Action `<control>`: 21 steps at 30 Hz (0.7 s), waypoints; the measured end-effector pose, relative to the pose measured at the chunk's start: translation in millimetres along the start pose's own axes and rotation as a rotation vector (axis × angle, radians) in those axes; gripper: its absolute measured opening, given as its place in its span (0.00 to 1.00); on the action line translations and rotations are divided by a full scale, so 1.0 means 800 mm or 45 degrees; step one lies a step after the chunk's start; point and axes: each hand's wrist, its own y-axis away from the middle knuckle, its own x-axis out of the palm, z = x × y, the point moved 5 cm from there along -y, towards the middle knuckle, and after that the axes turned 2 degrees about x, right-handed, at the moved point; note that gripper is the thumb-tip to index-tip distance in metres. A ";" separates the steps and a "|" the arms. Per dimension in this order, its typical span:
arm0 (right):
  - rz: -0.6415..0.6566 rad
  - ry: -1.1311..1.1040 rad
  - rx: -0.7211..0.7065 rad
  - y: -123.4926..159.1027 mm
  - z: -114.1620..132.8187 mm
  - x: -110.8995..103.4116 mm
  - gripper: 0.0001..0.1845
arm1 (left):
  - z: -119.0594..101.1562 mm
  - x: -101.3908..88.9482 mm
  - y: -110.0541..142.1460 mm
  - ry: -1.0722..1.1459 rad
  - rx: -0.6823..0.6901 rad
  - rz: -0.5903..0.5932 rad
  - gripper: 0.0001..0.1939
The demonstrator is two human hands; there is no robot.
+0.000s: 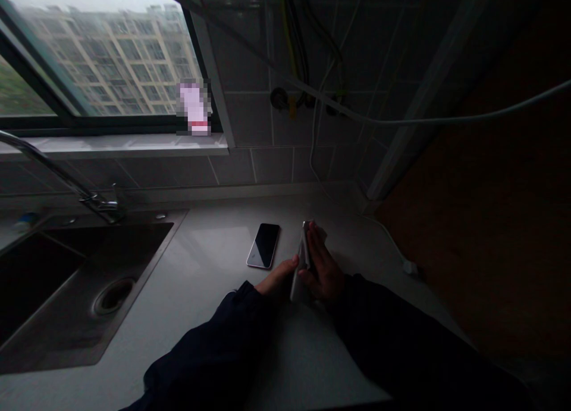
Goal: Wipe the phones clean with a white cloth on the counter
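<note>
Over the counter, my left hand [280, 275] grips the near left side of a thin, flat, pale slab [301, 265] that is tilted up on edge. Its kind is hard to make out in the dim light; it has the size of a phone and a shiny far corner. My right hand [325, 271] is pressed along its right face, fingers together and pointing away from me. Some pale, soft-looking material shows beyond the right fingertips. To the left of the hands, a smartphone [263, 245] with a dark screen lies face up on the counter, touched by neither hand.
A steel sink [66, 304] with a drain and a chrome faucet [98, 203] is set into the white counter [178, 316] on the left. A white cable [392, 123] hangs across the view. A plug [410, 268] lies near the right edge. Behind are a tiled wall and window.
</note>
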 end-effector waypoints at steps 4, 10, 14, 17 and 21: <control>0.196 -0.034 -0.148 0.005 0.013 0.013 0.45 | -0.013 0.002 -0.005 0.179 0.206 -0.034 0.31; 0.005 -0.009 -0.025 0.001 0.000 0.001 0.41 | 0.001 -0.001 -0.002 0.049 -0.015 0.057 0.36; 0.025 -0.018 0.017 0.004 0.001 0.006 0.43 | -0.003 -0.001 -0.002 0.060 0.029 -0.006 0.35; 0.148 -0.042 -0.083 0.007 0.009 0.015 0.45 | -0.012 0.000 -0.006 0.167 0.186 -0.062 0.31; 0.113 -0.032 -0.061 0.004 0.004 0.008 0.42 | -0.005 0.000 -0.007 0.121 0.085 -0.026 0.31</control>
